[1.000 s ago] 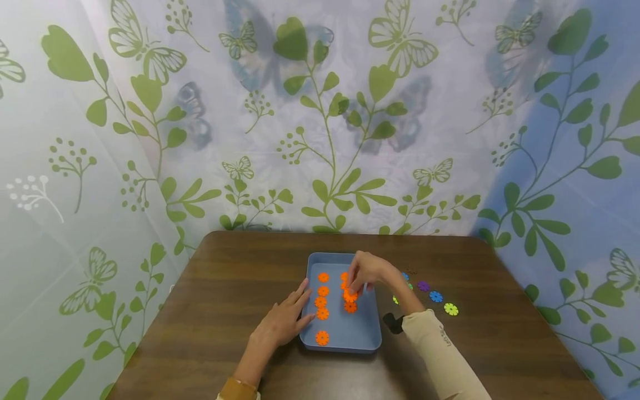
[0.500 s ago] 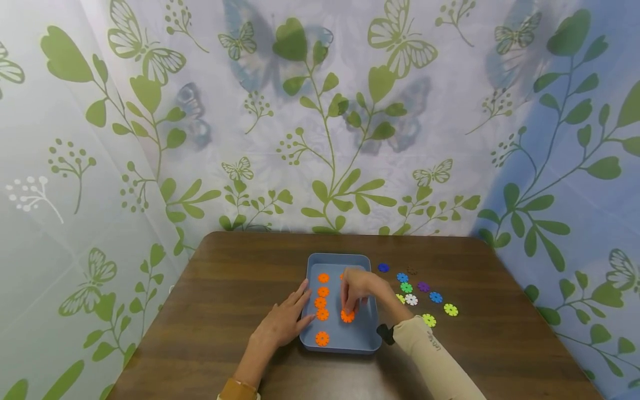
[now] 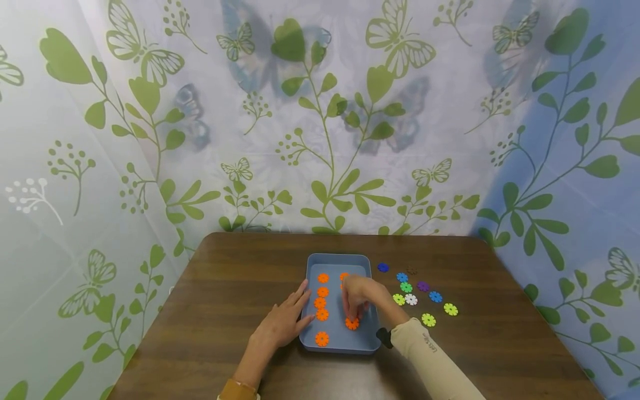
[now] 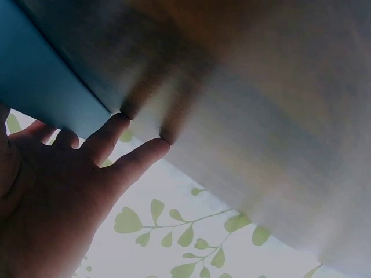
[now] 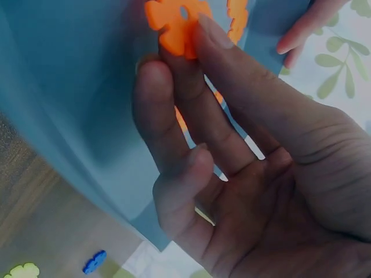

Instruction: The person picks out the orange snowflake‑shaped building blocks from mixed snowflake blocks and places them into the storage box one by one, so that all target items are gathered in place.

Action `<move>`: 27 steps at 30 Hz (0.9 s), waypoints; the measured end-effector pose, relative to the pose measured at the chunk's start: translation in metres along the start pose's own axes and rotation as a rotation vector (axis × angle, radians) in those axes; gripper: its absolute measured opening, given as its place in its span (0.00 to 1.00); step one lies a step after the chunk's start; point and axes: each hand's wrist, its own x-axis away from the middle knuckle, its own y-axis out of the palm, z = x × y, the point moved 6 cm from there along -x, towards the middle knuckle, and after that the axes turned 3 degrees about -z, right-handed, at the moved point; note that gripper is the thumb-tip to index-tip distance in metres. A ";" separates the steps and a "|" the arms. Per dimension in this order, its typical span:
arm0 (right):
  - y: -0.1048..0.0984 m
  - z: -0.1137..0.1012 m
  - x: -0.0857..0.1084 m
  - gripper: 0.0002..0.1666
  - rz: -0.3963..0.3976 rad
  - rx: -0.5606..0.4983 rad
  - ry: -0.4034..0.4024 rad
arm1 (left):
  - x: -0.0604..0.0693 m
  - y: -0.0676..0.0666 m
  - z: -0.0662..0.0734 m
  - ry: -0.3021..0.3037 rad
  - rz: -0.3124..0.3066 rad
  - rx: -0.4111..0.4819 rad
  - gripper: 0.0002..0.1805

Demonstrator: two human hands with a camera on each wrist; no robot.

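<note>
A blue-grey rectangular tray [image 3: 340, 341] lies on the table, with orange notched plastic discs in it. Several form a column down its left side, such as an orange disc [image 3: 322, 339] near the front corner. My right hand [image 3: 362, 293] is over the tray's right half and pinches another orange disc [image 5: 174, 43] between thumb and fingertips. Behind that hand, orange discs [image 3: 344, 276] are partly covered. My left hand [image 3: 280, 323] rests along the tray's left edge, fingers extended; in the left wrist view its fingers [image 4: 107, 139] are spread beside the tray wall.
Right of the tray, loose discs lie on the brown table [image 3: 240, 278]: a dark blue disc [image 3: 383, 268], a white disc [image 3: 411, 300], a purple disc [image 3: 423, 286], a green disc [image 3: 406, 288] and several others. A patterned curtain [image 3: 320, 166] hangs behind the table.
My right hand has moved toward the tray's front with the pinched orange disc. Its forearm has shifted, uncovering several loose discs on the right. The left hand has stayed in place.
</note>
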 end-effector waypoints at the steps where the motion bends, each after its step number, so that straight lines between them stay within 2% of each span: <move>1: 0.000 0.000 0.000 0.15 0.003 0.007 0.005 | 0.000 0.000 0.000 0.000 0.000 -0.002 0.39; 8: -0.001 0.000 -0.001 0.16 0.040 0.042 0.065 | 0.000 0.000 0.000 0.005 0.009 -0.013 0.39; 16: -0.001 -0.001 -0.002 0.18 0.099 0.157 0.143 | 0.000 0.001 -0.001 -0.002 0.006 -0.011 0.39; 27: -0.001 -0.004 0.001 0.18 0.120 0.182 0.168 | -0.001 0.003 -0.003 0.005 0.010 -0.010 0.39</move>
